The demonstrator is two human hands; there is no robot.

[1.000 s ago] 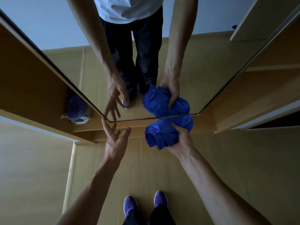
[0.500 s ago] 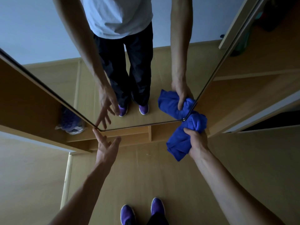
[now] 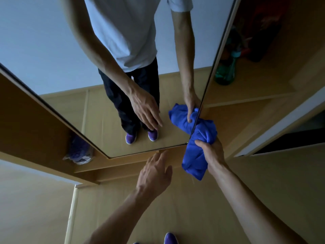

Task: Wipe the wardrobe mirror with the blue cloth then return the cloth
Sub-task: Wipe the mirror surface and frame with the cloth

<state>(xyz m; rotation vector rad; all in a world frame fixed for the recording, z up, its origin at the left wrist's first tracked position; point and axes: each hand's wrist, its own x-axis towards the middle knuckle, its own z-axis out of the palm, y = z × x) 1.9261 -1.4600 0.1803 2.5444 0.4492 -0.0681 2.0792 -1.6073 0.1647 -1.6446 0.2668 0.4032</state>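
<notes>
At about 8 o'clock in the view, a clear bag point(image 3: 78, 153) with something purple inside lies in an open wardrobe compartment point(image 3: 26, 120). Just beside it, toward 2 o'clock, begins the mirror point(image 3: 44, 50), a tall pane that tilts across the upper half of the view and reflects a pale wall and the person's own trunk, legs and shoes.

Below the mirror's lower edge, near the centre, the left hand point(image 3: 154, 173) is released: palm down, fingers straight and together, pointing to 12 o'clock at the wooden rail under the glass. It holds nothing; whether the fingertips touch the rail I cannot tell.

To its 3 o'clock hangs the blue cloth point(image 3: 195, 155), bunched into a thick roll. Its long axis runs from 6 o'clock up to about 1 o'clock; the upper end lies against the mirror's lower right corner and the lower end dangles free above the floor point(image 3: 193, 217). The right hand point(image 3: 212, 154) grasps the roll at its middle, fingers and thumb curled round it.

Farther right, at 2 o'clock, a blurred green bottle point(image 3: 226, 73) stands on a wardrobe shelf. A purple shoe point(image 3: 169, 238) shows at 6 o'clock.
</notes>
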